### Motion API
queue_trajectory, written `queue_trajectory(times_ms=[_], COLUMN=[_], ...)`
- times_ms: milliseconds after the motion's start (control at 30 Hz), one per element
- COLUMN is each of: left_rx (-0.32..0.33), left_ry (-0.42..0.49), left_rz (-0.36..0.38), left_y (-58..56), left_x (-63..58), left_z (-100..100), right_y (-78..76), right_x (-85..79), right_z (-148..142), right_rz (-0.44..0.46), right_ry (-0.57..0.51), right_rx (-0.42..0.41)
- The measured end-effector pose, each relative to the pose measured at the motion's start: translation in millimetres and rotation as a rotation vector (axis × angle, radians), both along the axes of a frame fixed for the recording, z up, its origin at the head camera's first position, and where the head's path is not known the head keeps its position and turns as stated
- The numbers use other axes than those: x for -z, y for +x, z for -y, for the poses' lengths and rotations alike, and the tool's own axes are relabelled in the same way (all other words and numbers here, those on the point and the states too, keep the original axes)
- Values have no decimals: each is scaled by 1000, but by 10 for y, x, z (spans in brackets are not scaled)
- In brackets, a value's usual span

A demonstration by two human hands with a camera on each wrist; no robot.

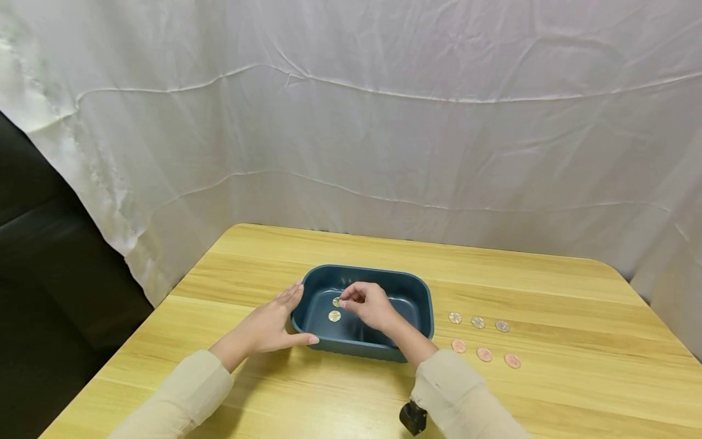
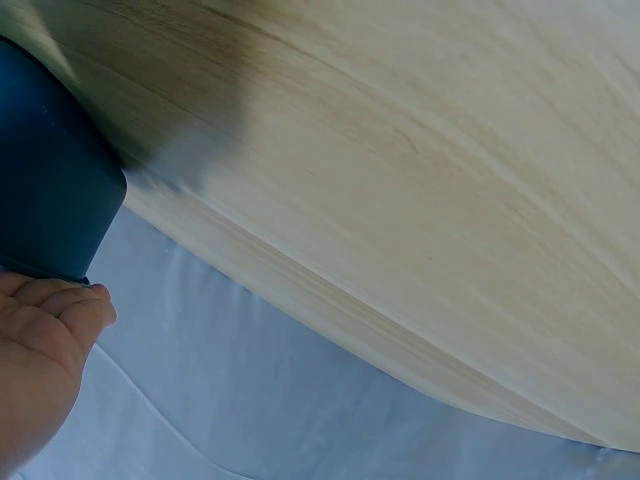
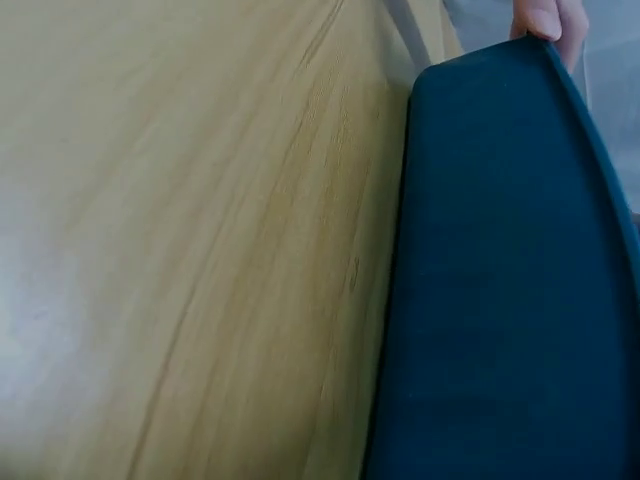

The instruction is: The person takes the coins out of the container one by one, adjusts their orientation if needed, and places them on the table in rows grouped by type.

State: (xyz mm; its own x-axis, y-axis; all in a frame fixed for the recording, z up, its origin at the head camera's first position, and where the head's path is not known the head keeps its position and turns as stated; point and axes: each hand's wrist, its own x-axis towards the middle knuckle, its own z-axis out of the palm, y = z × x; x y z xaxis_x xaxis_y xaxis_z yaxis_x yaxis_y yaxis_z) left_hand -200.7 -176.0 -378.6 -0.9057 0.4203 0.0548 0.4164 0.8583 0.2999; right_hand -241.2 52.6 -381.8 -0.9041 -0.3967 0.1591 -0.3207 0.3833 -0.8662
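A dark blue rectangular basin [image 1: 362, 349] sits on the wooden table. My left hand [image 1: 269, 323] rests against its left end, fingers extended along the rim and thumb along the front edge. In the left wrist view the left fingers [image 2: 75, 305] touch the basin's rim. My right hand [image 1: 370, 306] reaches inside, thumb and index finger pinching at the edge of a gold-coloured coin [image 1: 336, 302]. Just in front of that lies another gold-coloured coin [image 1: 334, 316], flat on the basin floor. The right wrist view shows mostly the basin's outer wall [image 3: 500, 270].
Right of the basin, three silvery coins [image 1: 478, 322] form a row, with three copper-coloured coins [image 1: 484, 354] in a row nearer me. A pale curtain [image 1: 384, 152] hangs behind the table [image 1: 548, 292]. Something black [image 1: 55, 305] stands at the left.
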Motion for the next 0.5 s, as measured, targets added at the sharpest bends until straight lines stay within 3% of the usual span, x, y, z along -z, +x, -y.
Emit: queue_trajectory(times_ms=[300,500], left_rx=[1,-2], left_ry=[-5,-4], left_rz=[-3,1], left_y=[-3,0], left_x=[16,17], left_z=[2,6], right_y=[-126,-191], right_x=[38,50], right_z=[69,137], right_rz=[26,86], right_ry=[128,281], right_rx=[-128,-136])
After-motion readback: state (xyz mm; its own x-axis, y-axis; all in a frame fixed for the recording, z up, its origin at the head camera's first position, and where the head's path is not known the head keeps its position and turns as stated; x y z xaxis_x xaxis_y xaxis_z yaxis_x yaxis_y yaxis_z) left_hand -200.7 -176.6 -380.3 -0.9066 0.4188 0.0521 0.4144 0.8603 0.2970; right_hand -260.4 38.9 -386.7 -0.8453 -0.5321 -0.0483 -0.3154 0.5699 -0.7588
